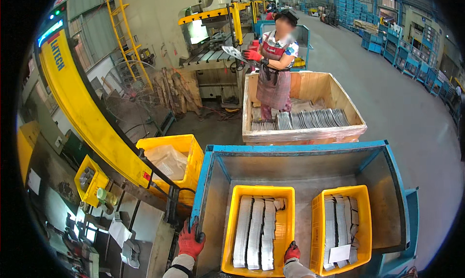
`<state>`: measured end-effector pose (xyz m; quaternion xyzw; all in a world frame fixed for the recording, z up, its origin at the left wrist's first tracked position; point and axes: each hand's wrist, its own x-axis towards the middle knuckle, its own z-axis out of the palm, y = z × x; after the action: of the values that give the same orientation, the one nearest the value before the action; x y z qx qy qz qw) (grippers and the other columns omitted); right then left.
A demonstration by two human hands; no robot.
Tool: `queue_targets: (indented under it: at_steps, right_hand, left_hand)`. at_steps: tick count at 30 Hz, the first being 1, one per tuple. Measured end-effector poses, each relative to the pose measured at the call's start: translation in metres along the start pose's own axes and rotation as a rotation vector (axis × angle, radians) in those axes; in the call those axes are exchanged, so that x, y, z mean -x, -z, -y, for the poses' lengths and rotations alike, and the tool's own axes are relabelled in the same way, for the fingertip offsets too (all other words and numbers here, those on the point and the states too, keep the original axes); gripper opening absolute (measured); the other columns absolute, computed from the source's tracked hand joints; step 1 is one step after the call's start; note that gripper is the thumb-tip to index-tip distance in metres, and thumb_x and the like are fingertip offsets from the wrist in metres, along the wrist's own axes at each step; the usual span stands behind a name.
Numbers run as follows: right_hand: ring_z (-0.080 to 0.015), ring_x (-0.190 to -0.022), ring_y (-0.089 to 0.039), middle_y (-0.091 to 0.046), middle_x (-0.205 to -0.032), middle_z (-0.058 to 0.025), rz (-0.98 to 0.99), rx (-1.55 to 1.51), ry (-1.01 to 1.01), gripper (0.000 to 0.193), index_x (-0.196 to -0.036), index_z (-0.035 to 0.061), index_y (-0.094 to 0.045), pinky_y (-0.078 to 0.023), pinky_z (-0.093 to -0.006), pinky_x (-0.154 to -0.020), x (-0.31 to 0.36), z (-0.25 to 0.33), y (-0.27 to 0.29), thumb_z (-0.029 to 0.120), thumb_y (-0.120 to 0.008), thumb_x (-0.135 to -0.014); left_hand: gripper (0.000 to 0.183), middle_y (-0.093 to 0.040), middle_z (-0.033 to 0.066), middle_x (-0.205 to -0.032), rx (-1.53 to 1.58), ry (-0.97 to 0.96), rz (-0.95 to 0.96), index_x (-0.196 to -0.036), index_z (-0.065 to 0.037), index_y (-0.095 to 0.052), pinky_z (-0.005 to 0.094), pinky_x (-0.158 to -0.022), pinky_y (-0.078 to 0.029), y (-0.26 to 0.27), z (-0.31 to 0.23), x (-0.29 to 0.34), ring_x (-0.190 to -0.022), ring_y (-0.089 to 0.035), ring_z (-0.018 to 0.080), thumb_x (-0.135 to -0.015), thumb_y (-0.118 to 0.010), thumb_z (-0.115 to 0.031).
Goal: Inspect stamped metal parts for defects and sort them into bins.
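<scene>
My left hand [191, 241], in a red glove with dark fingertips, is at the near left corner of a blue-framed metal cart [206, 181]. Its fingers look apart, and it touches or nearly touches the cart's edge. My right hand [292, 252], also red-gloved, is curled at the right rim of a yellow bin [289, 205]; its fingertips are partly hidden. Rows of stacked grey metal plates [255, 234] fill much of that bin. To its right, a second yellow bin [366, 225] holds similar plates, with a white paper [339, 254] on top.
Beyond the cart, a wooden crate [300, 136] holds more plates. Behind it a person [276, 60] in red gloves holds a flat sheet. A yellow machine arm [82, 99] slants across the left, above a yellow bin [193, 166] with plastic wrapping. A worktable [145, 225] stands beside my left hand.
</scene>
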<state>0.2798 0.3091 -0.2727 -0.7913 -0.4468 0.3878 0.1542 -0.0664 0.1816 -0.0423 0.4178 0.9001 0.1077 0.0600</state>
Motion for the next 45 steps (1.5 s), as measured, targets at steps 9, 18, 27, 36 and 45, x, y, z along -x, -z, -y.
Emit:
queue_targets:
  at_steps: [9,18,27,36,45]
  right_hand:
    - [-0.0397,-0.087,-0.056,-0.061,-0.088,-0.0231,-0.045,0.018,0.061,0.047,-0.09,0.0007,-0.061,-0.044,-0.0457,-0.075,0.005,0.008,0.001,0.043,-0.04,-0.088]
    - [-0.0383,-0.086,-0.057,-0.062,-0.088,-0.0193,-0.036,0.085,0.021,0.039,-0.094,0.006,-0.061,-0.044,-0.0458,-0.075,0.002,0.001,0.001,0.041,-0.046,-0.084]
    - [-0.0383,-0.084,-0.058,-0.062,-0.088,-0.0191,0.016,0.135,0.019,0.038,-0.096,0.0067,-0.06,-0.045,-0.0457,-0.074,0.005,-0.002,0.002,0.039,-0.043,-0.085]
    - [-0.0378,-0.089,-0.058,-0.062,-0.094,-0.0185,0.066,0.103,0.058,0.04,-0.107,0.0095,-0.056,-0.044,-0.0474,-0.078,-0.016,-0.014,-0.009,0.039,-0.046,-0.083]
    - [-0.0376,-0.089,-0.057,-0.062,-0.093,-0.0189,0.021,0.116,0.017,0.041,-0.106,0.0098,-0.057,-0.044,-0.0462,-0.077,-0.005,-0.005,-0.003,0.043,-0.043,-0.086]
  left_hand:
    - [0.065,-0.027,0.0232,-0.135,-0.036,0.014,-0.011,-0.126,-0.016,-0.038,0.0464,-0.094,-0.033,-0.006,0.008,0.0,-0.115,-0.039,0.0405,-0.07,-0.06,-0.039]
    - [0.067,-0.027,0.0249,-0.134,-0.04,0.025,0.059,-0.124,-0.014,-0.04,0.0469,-0.091,-0.035,-0.006,0.008,-0.001,-0.113,-0.04,0.0404,-0.067,-0.062,-0.041]
    - [0.07,-0.025,0.0243,-0.136,-0.04,0.025,0.054,-0.127,-0.014,-0.038,0.0466,-0.093,-0.034,-0.01,0.016,0.006,-0.115,-0.039,0.041,-0.067,-0.063,-0.041]
    - [0.066,-0.028,0.0234,-0.136,-0.004,0.001,0.009,-0.126,-0.01,-0.039,0.0457,-0.096,-0.032,-0.003,0.002,0.0,-0.117,-0.037,0.0407,-0.071,-0.062,-0.037]
    - [0.062,-0.028,0.0225,-0.136,-0.007,-0.007,-0.005,-0.125,-0.011,-0.039,0.0456,-0.097,-0.032,-0.01,0.005,-0.003,-0.118,-0.036,0.0402,-0.072,-0.062,-0.035]
